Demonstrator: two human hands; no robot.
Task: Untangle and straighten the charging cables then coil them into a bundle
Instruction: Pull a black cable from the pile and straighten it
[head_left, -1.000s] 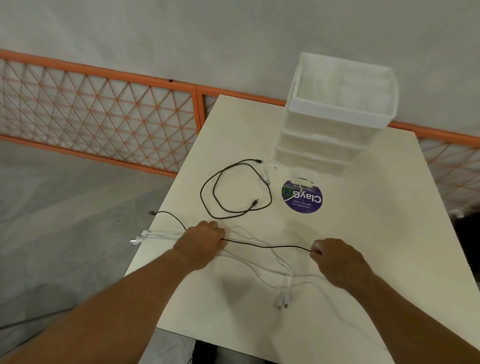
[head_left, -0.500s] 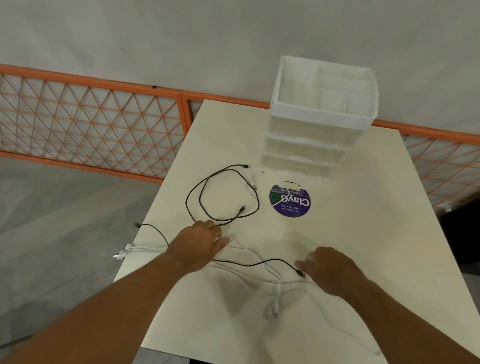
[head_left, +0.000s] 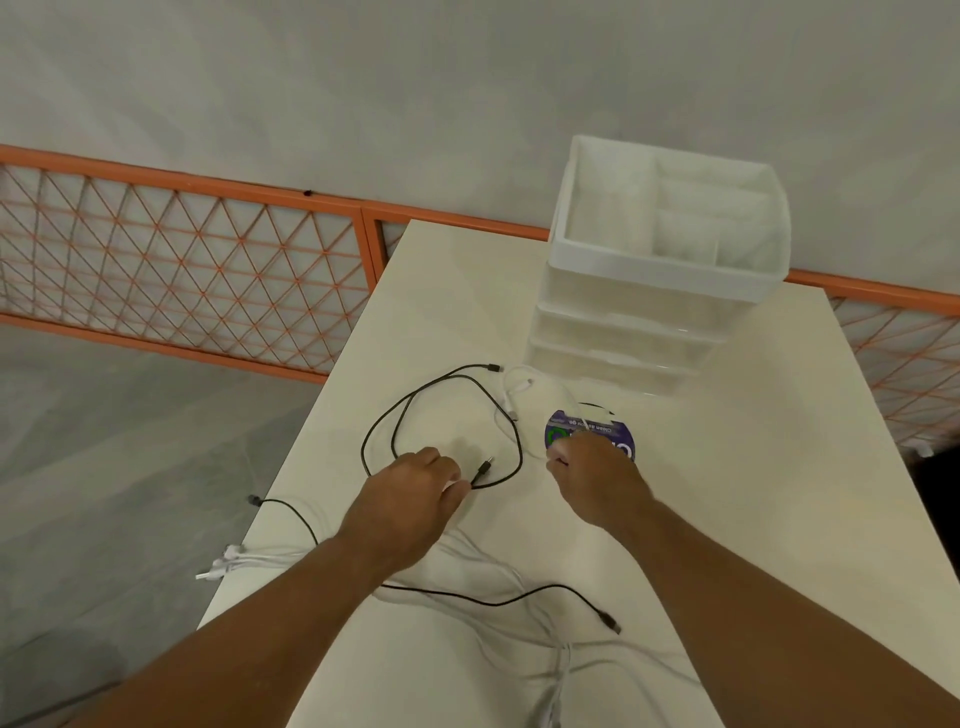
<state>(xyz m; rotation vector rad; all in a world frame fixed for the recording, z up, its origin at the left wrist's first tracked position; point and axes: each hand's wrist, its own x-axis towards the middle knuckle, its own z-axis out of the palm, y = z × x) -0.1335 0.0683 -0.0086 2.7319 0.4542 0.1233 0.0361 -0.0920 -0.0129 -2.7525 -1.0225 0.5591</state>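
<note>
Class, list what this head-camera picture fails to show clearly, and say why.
- Head view: grip of the left hand on the black loop, hidden by its own back.
- Head view: what the right hand holds and part of the sticker, hidden under that hand.
- Head view: white cables, cut off by the bottom edge.

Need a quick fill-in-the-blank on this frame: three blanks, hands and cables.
1. The left hand pinches the looped ___ cable.
2. The right hand partly covers a round ___ sticker.
3. The organizer standing on the table is ___.

Missing words: black; purple; white.
</note>
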